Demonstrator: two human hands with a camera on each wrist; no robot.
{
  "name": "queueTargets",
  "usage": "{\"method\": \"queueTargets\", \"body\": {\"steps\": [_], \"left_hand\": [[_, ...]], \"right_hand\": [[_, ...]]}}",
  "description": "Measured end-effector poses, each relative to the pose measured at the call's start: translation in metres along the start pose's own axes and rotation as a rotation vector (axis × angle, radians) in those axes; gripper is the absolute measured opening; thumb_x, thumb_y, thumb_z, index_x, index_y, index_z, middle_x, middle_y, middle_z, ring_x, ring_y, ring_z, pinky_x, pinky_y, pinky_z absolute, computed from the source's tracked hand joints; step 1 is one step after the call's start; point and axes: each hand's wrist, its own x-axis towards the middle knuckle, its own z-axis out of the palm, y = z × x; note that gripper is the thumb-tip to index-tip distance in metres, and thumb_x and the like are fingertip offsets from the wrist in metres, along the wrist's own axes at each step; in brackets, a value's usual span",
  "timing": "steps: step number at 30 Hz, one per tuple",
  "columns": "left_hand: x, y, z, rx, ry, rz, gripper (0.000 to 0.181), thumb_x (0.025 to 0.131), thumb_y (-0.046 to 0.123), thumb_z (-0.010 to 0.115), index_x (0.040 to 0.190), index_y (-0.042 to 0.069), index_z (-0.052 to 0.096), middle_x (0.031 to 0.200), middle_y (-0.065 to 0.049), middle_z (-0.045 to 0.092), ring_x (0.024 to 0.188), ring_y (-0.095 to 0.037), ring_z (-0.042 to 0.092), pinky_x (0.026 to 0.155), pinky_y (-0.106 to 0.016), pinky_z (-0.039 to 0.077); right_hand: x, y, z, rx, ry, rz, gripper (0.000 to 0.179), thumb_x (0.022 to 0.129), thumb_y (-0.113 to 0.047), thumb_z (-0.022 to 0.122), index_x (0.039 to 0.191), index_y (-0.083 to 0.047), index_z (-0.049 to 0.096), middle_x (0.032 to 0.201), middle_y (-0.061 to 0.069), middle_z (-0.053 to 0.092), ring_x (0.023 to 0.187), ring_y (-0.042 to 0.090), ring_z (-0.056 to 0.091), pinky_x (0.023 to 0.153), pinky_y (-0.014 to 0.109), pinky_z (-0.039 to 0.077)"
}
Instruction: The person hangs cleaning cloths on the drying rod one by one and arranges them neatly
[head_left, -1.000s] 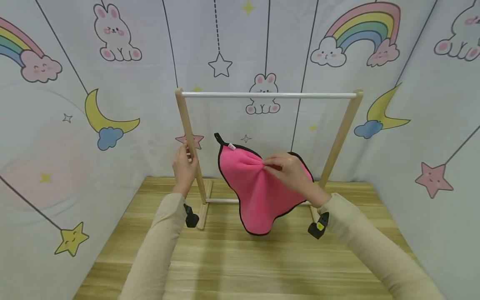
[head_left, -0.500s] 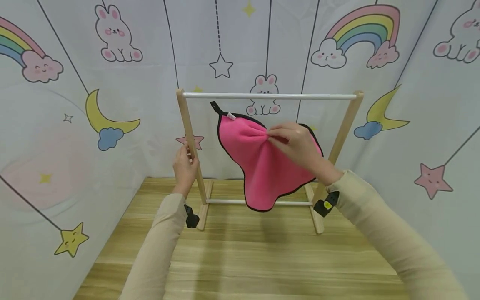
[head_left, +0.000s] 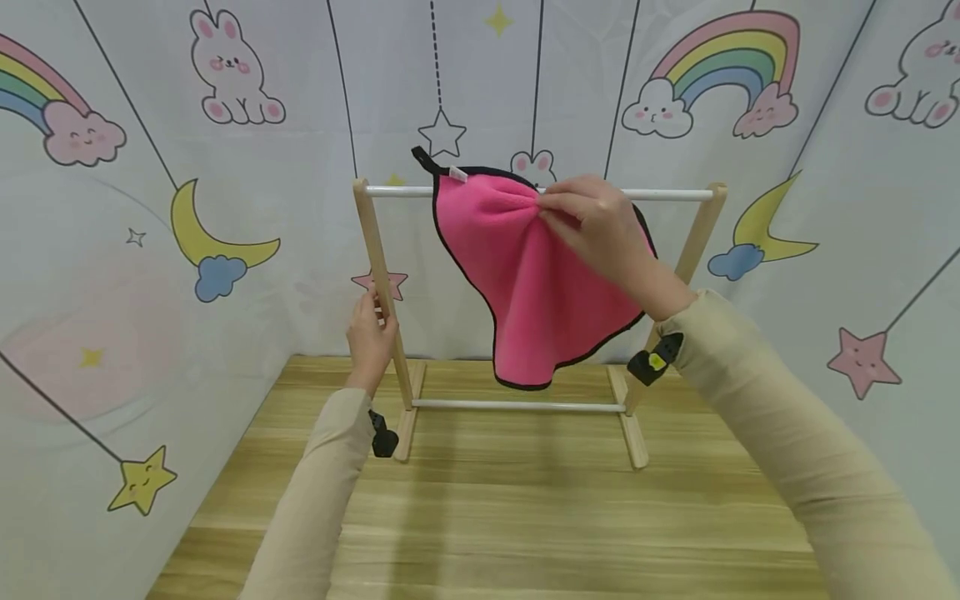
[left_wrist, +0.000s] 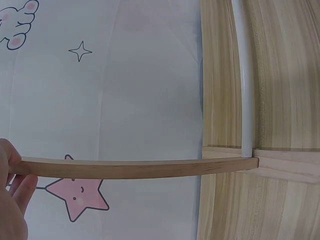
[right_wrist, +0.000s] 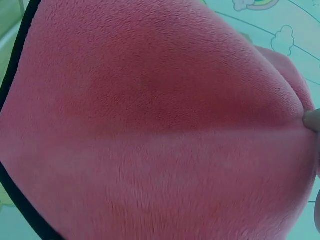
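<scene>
A pink cloth (head_left: 517,275) with black edging, a hanging loop and a small white label is gathered near its top edge. My right hand (head_left: 600,225) pinches it there, at about the height of the rack's white top bar (head_left: 671,195). The cloth drapes down in folds in front of the bar and hides its middle; in the right wrist view the plush cloth (right_wrist: 150,110) fills most of the picture. My left hand (head_left: 371,337) grips the left wooden post (head_left: 381,275) of the rack. The left wrist view shows the fingers (left_wrist: 27,190) around that post.
The rack's lower white bar (head_left: 517,406) joins two wooden feet standing on the wood-grain table (head_left: 487,517). Behind and at both sides hangs a white curtain (head_left: 292,150) printed with rabbits, stars, moons and rainbows.
My right hand has lifted the pink cloth from below the rack's top bar up to its height, drifting slightly right. My left hand has stayed on the post.
</scene>
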Motion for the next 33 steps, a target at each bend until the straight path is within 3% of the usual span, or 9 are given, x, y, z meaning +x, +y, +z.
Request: {"method": "queueTargets", "body": {"steps": [5,9,13,20,25,30,33], "left_hand": [[0.002,-0.001,0.000,0.010,0.000,-0.009,0.035,0.083,-0.003,0.056,0.118,-0.002,0.049,0.102,-0.020,0.055,0.088,-0.032,0.060,0.073,-0.040,0.055],[0.004,-0.001,-0.001,0.001,0.002,-0.021,0.038,0.082,-0.005,0.055,0.119,-0.003,0.048,0.103,-0.020,0.055,0.091,-0.032,0.059,0.074,-0.039,0.054],[0.005,0.001,-0.002,0.006,0.003,-0.013,0.037,0.082,-0.006,0.055,0.118,-0.003,0.048,0.103,-0.021,0.055,0.090,-0.032,0.059,0.073,-0.039,0.055],[0.004,0.003,0.000,0.021,-0.001,-0.013,0.039,0.082,-0.004,0.056,0.120,-0.002,0.047,0.103,-0.020,0.055,0.089,-0.031,0.059,0.073,-0.039,0.055],[0.003,0.002,0.000,0.014,-0.005,-0.032,0.043,0.083,-0.003,0.056,0.124,-0.002,0.045,0.106,-0.020,0.055,0.090,-0.030,0.058,0.075,-0.037,0.054],[0.002,0.000,0.001,0.017,0.000,-0.027,0.043,0.083,-0.004,0.055,0.124,-0.002,0.045,0.106,-0.020,0.055,0.090,-0.031,0.059,0.075,-0.037,0.055],[0.001,-0.001,0.001,0.024,-0.001,-0.016,0.041,0.083,-0.004,0.056,0.122,-0.003,0.046,0.105,-0.020,0.055,0.089,-0.031,0.059,0.074,-0.037,0.055]], "right_hand": [[0.017,0.009,0.002,-0.065,0.028,-0.038,0.015,0.082,-0.005,0.065,0.093,0.004,0.070,0.088,0.017,0.066,0.082,0.028,0.058,0.073,0.036,0.053],[0.029,0.020,0.012,-0.134,0.006,-0.042,0.016,0.084,-0.007,0.063,0.094,0.004,0.069,0.090,0.018,0.066,0.085,0.030,0.059,0.078,0.038,0.052],[0.033,0.031,0.022,-0.144,-0.075,0.032,0.016,0.085,-0.007,0.062,0.094,0.004,0.069,0.090,0.017,0.066,0.087,0.029,0.058,0.081,0.036,0.051],[0.033,0.040,0.024,-0.079,-0.245,0.246,0.020,0.086,-0.013,0.061,0.098,0.000,0.070,0.096,0.013,0.067,0.094,0.025,0.058,0.086,0.033,0.049],[0.031,0.042,0.022,-0.048,-0.369,0.306,0.025,0.089,-0.017,0.057,0.103,0.001,0.068,0.102,0.013,0.060,0.095,0.026,0.053,0.085,0.034,0.046],[0.028,0.041,0.022,-0.022,-0.383,0.326,0.026,0.090,-0.017,0.055,0.106,0.001,0.066,0.099,0.014,0.050,0.090,0.025,0.050,0.077,0.033,0.045],[0.026,0.041,0.022,-0.025,-0.359,0.328,0.025,0.089,-0.016,0.058,0.106,-0.001,0.067,0.092,0.013,0.052,0.085,0.025,0.050,0.072,0.032,0.043]]}}
